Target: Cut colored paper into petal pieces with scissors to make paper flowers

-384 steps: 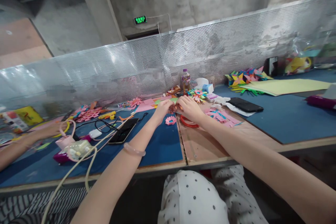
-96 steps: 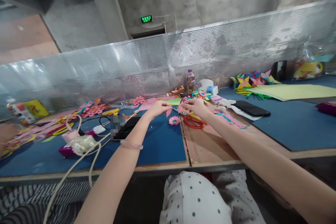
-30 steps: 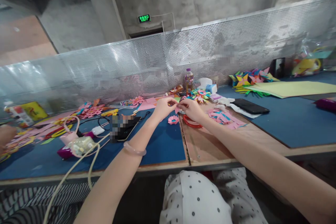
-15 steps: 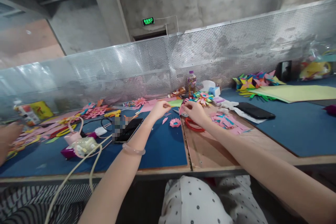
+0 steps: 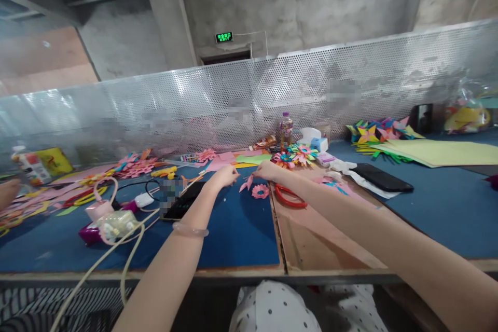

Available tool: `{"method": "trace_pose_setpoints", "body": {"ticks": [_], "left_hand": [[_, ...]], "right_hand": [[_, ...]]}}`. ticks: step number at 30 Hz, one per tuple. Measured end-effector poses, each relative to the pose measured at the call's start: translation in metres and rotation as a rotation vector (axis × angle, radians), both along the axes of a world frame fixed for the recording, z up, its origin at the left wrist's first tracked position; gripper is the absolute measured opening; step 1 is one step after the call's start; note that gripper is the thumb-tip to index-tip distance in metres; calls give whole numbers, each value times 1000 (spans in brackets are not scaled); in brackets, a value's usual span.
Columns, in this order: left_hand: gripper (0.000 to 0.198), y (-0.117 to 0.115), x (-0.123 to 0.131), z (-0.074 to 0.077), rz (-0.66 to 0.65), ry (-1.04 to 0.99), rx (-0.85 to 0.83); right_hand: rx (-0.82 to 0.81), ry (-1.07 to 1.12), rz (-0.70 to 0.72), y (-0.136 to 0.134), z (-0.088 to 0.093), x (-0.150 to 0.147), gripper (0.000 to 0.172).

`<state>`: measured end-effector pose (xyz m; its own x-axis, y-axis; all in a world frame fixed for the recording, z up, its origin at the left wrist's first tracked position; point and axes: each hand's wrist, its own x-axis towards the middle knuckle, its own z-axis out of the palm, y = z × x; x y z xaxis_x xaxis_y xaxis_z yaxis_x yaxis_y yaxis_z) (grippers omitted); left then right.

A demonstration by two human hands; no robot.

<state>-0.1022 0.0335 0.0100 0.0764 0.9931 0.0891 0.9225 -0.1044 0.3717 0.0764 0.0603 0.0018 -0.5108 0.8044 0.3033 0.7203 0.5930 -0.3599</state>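
Note:
My left hand (image 5: 227, 175) is held over the blue mat with its fingertips pinched together; whatever is between them is too small to make out. Just across from it, my right hand (image 5: 266, 171) has its fingers closed and pointing left, at the upper edge of some pink paper petals (image 5: 246, 183). It seems to pinch one of these petals, though the fingertips partly hide the contact. Below my right hand lies a small pink paper flower (image 5: 260, 191) with a ring of petals. A red loop (image 5: 288, 198) sits right of the flower, under my right forearm.
Multicoloured paper flowers (image 5: 303, 153) and a purple-capped bottle (image 5: 286, 128) stand behind my hands. A phone (image 5: 182, 202) lies by my left forearm, near cables and a clear-covered plug (image 5: 119, 223). Another black phone (image 5: 383, 177) rests at right. Someone else's hand (image 5: 8, 192) shows far left.
My right hand has moved left and slightly down, to the pink petals beside the flower. My left hand has shifted a little left and down. The view has tilted slightly upward.

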Motion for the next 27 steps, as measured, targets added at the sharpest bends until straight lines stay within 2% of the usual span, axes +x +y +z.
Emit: {"method": "trace_pose_setpoints", "body": {"ticks": [3,7,9,11,13,16,20,24,27], "left_hand": [[21,2,-4,-3,-11,102,62],[10,0,0,-5,-30,161,122],[19,-2,4,-4,-69,173,103],[28,-4,8,-3,-89,193,55],[30,-4,11,-3,-81,230,22],[30,-4,13,-5,-44,272,36],[29,-2,14,-8,7,280,59],[28,-4,17,-11,37,275,88],[26,-7,20,-11,52,292,111]], "right_hand": [[73,-83,54,8,2,0,13],[230,-377,185,17,3,5,35],[253,-520,240,22,3,5,42],[234,-562,274,28,2,4,42],[242,-572,297,33,0,1,36],[353,-581,317,35,-5,-5,25],[495,-571,346,33,-13,-12,23],[480,-481,331,43,-20,-14,21],[377,-318,335,58,-22,-13,21]]}}
